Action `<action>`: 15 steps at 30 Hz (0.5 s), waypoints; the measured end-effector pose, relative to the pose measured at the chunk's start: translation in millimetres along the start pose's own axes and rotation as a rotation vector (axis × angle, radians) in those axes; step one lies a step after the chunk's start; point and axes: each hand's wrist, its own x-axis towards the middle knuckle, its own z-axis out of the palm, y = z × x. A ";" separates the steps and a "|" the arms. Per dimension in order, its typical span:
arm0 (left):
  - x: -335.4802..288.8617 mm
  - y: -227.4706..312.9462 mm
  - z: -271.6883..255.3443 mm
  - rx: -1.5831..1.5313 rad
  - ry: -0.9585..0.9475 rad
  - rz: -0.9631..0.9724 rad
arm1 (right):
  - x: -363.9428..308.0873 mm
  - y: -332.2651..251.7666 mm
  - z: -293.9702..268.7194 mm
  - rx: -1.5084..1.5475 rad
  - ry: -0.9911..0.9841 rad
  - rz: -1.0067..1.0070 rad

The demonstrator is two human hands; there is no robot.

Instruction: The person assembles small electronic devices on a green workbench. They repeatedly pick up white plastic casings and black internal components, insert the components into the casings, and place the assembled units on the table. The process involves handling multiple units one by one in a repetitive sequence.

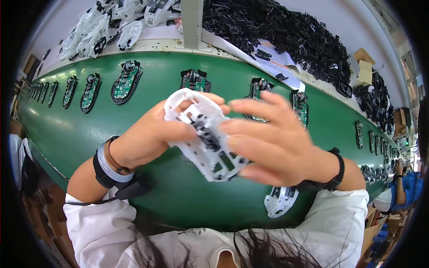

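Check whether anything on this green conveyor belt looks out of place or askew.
Mostly orderly: black mouse bases with green circuit boards sit spaced in a row along the green belt. One white plastic mouse shell lies apart near the front edge, under the right hand. Both hands, with the left hand, hold another white shell.

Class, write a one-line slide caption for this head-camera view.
Left hand and right hand hold a white plastic mouse shell above a green conveyor belt carrying green circuit boards.

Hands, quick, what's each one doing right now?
Left hand: closed on the white plastic shell, gripping its upper end.
Right hand: fingers spread, pressing on the same shell from the right.
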 end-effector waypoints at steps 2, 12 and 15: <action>-6.3 -5.3 -10.6 -0.216 0.028 -0.087 | -6.3 31.5 -13.8 -0.133 0.139 0.147; -3.0 -6.8 -3.8 0.328 -0.046 0.129 | -70.6 148.7 -12.1 -0.309 -0.123 0.711; -3.5 6.9 -11.1 0.684 0.015 0.142 | -35.5 91.4 -11.9 -0.177 0.148 0.660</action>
